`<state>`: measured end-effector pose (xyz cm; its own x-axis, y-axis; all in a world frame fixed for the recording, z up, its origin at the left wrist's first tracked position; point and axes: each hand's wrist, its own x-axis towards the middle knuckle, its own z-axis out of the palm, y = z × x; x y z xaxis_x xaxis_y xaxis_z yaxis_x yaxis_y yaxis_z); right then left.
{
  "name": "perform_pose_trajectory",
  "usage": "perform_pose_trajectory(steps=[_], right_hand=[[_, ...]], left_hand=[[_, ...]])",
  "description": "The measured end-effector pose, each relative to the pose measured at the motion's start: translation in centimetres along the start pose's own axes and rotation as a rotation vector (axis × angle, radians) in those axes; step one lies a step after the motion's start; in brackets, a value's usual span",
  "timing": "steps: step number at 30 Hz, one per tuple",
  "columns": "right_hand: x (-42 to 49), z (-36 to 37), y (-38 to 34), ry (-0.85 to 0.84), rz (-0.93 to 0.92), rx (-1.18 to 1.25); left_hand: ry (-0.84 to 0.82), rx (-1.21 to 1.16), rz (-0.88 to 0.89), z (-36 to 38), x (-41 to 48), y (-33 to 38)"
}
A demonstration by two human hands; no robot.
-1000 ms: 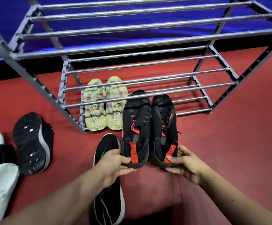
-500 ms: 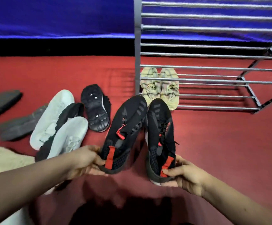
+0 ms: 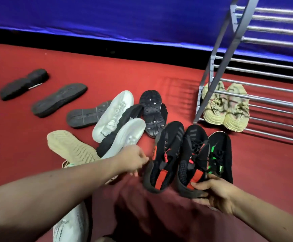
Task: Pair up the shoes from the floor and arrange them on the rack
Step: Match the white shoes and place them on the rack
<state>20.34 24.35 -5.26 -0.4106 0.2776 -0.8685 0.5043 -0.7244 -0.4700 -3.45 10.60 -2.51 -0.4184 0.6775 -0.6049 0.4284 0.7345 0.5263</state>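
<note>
The right hand [image 3: 217, 194] pinches the heel of a black knit sneaker with a red heel tab [image 3: 193, 159]. Just left of those fingers is its twin sneaker [image 3: 166, 154]. The left hand [image 3: 133, 159] is at the twin's heel, too blurred to tell whether it grips. Beyond the right fingers, a pale yellow pair [image 3: 226, 109] sits on the lowest bars of the grey metal rack [image 3: 217, 49].

Red carpet [image 3: 107, 67] underfoot; shiny blue drape [image 3: 124, 14] along back; black band [image 3: 89, 39] between drape and carpet.
</note>
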Motion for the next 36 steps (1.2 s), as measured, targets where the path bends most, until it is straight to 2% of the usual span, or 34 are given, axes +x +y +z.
perform_pose_trajectory(steps=[2, 3, 4, 7, 9, 13, 15, 19, 21, 25, 30, 36], right_hand=[[0.3, 0.4, -0.2, -0.006, 0.004, -0.041], [0.4, 0.5, -0.2, -0.003, 0.002, -0.081], [0.6, 0.7, -0.2, -0.001, 0.002, -0.139], [0.7, 1.3, -0.9, 0.001, 0.010, -0.412], [0.5, 1.6, -2.6, 0.031, 0.008, -0.665], [-0.3, 2.1, -6.4, 0.060, 0.111, -1.017], [-0.6, 2.8, -8.3, 0.088, 0.051, -1.123], [0.1, 4.6, -10.9, 0.112, -0.246, -1.123], [0.6, 5.4, -11.4, 0.109, -0.315, -1.106], [1.4, 7.0, -12.1, 0.072, -0.344, -1.099], [2.4, 9.4, -12.8, 0.020, -0.348, -1.136], [3.5, 11.1, -13.3, -0.006, -0.330, -1.143]], left_hand=[[0.421, 0.334, 0.134, -3.2, -0.1, -0.6], [0.550, 0.409, 0.139, -4.5, -0.1, -1.2], [0.597, 0.449, 0.085, -5.5, 0.0, -2.0], [0.399, 0.367, -0.170, -6.6, 0.4, -4.4], [0.264, 0.347, -0.145, -5.9, 0.7, -5.2], [0.281, 0.438, -0.091, -5.2, 0.9, -5.3], [0.296, 0.450, -0.100, -5.7, 0.8, -5.2], [0.292, 0.388, -0.133, -6.4, 0.7, -6.1], [0.292, 0.350, -0.155, -6.8, 0.5, -6.3], [0.338, 0.191, -0.167, -9.5, -0.4, -7.0], [0.477, -0.221, -0.168, -12.7, -1.2, -9.8], [0.596, -0.370, -0.250, -14.7, -1.7, -12.6]])
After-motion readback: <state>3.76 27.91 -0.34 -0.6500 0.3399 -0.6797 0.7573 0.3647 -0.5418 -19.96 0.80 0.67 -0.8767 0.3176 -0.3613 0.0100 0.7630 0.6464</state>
